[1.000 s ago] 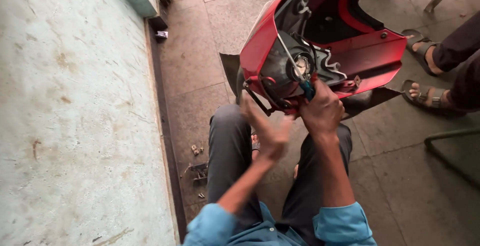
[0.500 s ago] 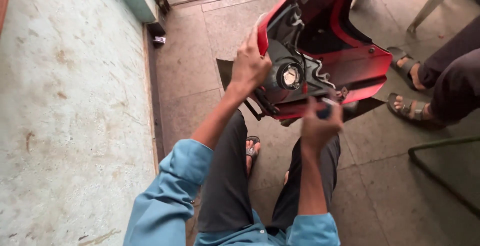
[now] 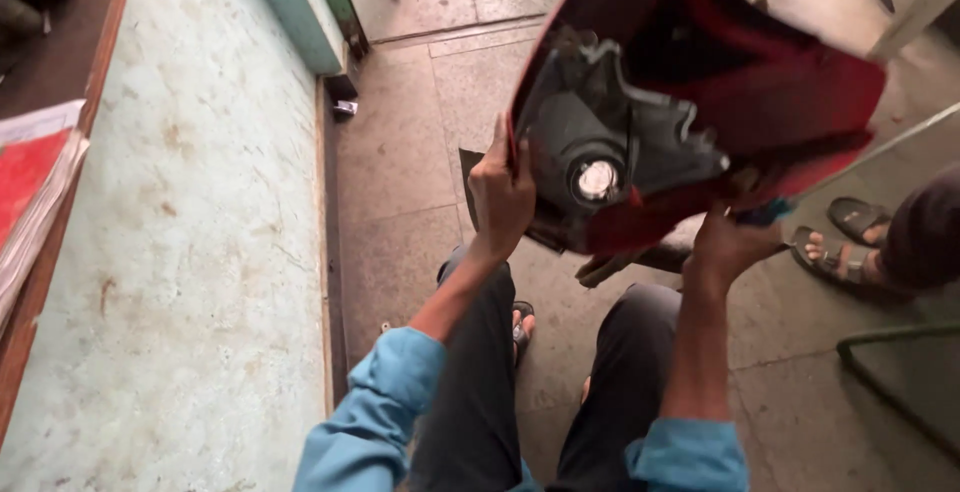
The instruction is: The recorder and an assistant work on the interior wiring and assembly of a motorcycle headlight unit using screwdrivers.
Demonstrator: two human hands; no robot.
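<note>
Lifted since half a second ago, the red scooter front panel (image 3: 700, 82) now hangs higher and closer to the camera, its dark inner side turned toward the person.

Left hand (image 3: 503, 192) is clamped on the panel's edge at nine o'clock, fingers curled over the rim. Right hand (image 3: 728, 247) sits under the lower edge at five o'clock, closed around a blue-handled tool (image 3: 765, 214) whose thin metal shaft runs off toward three o'clock. Between them sits the black headlamp housing (image 3: 610, 142) with its round bulb socket (image 3: 597, 179).

I judge the panel a light but bulky, stiff plastic shell, prone to cracking at thin tabs, with slick painted faces. The rims are the safest hold, not the lamp.

Beyond, at four o'clock, another person's sandalled foot (image 3: 835, 252) rests on the concrete floor (image 3: 420, 132); a pale wall (image 3: 170, 252) fills nine o'clock.
</note>
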